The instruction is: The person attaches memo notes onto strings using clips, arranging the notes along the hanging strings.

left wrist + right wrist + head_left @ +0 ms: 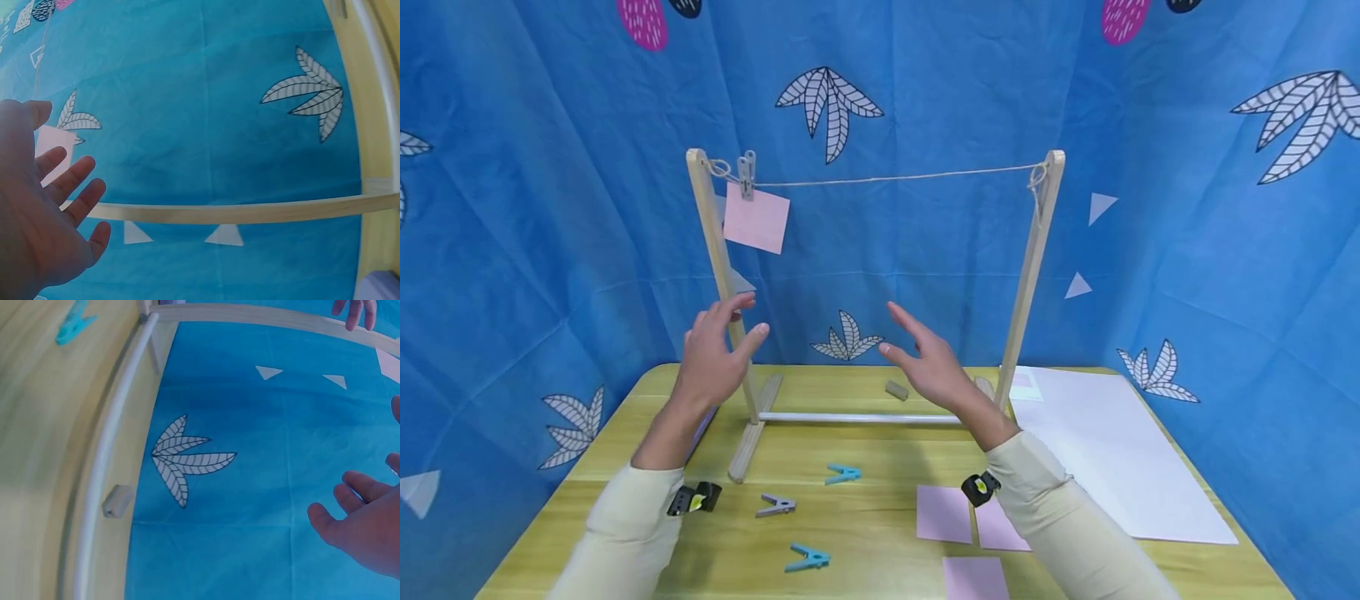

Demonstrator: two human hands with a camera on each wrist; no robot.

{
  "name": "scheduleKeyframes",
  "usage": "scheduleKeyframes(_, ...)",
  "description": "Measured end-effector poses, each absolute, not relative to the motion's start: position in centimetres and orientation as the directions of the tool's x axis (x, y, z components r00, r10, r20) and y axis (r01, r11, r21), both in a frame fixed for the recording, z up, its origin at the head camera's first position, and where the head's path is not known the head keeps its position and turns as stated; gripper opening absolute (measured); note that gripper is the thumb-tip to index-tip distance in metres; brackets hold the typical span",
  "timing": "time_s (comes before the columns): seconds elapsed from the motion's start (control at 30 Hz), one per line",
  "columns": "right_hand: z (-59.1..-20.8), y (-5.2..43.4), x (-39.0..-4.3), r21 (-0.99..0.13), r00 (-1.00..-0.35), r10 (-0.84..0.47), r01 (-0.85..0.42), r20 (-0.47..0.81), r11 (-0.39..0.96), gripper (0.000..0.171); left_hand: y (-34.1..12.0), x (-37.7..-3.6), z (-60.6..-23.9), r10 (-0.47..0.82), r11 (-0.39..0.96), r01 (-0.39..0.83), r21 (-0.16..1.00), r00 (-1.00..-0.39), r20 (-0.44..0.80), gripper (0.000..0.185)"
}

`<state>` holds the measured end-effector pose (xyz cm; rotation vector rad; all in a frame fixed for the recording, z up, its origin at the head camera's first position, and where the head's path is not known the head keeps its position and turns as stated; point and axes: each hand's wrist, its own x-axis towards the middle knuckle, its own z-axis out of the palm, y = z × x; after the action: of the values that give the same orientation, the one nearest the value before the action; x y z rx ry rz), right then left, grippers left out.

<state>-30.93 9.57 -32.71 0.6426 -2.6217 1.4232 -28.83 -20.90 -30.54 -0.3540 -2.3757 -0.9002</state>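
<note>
My left hand (711,358) is raised in front of the left post (715,225) of a wooden frame, fingers loosely bent, holding nothing. The right hand (932,367) is held up inside the frame's width, fingers extended and thumb apart, also without anything in it. Between the post tops runs a string (887,178). A grey clothespin (746,177) pinches a pink paper square (756,218) onto its left end, and the paper hangs tilted. On the table lie two teal clothespins, one (843,473) behind the other (808,557), and a grey-purple clothespin (776,505).
Three pinkish paper squares (943,514) lie at the front right, one partly behind the right sleeve. A large white sheet (1112,454) covers the table's right side. A small brown block (897,389) sits behind the frame's white crossbar (865,417). Blue patterned cloth surrounds the table.
</note>
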Motion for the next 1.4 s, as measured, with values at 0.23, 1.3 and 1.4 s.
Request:
scheduleKeyframes(0.23, -34.3, 10.6, -29.9, -0.786, -0.911, -0.316, -0.394, 0.265, 0.477, 0.062, -20.5, -28.5, -32.9, 0.031, 0.722, 0.394, 0.569, -0.840, 0.542, 0.052)
scheduleKeyframes(1.3, -42.2, 15.5, -24.2, -0.825, -0.930, -0.336, -0.303, 0.147, 0.477, 0.064, -18.2, -26.7, -40.7, 0.104, 0.690, 0.374, 0.620, -0.898, 0.427, 0.047)
scheduleKeyframes(1.4, -42.8, 15.9, -23.8, -0.825, -0.939, -0.319, -0.279, 0.128, 0.491, 0.065, -18.1, -26.6, -41.3, 0.106, 0.678, 0.354, 0.644, -0.914, 0.391, 0.048)
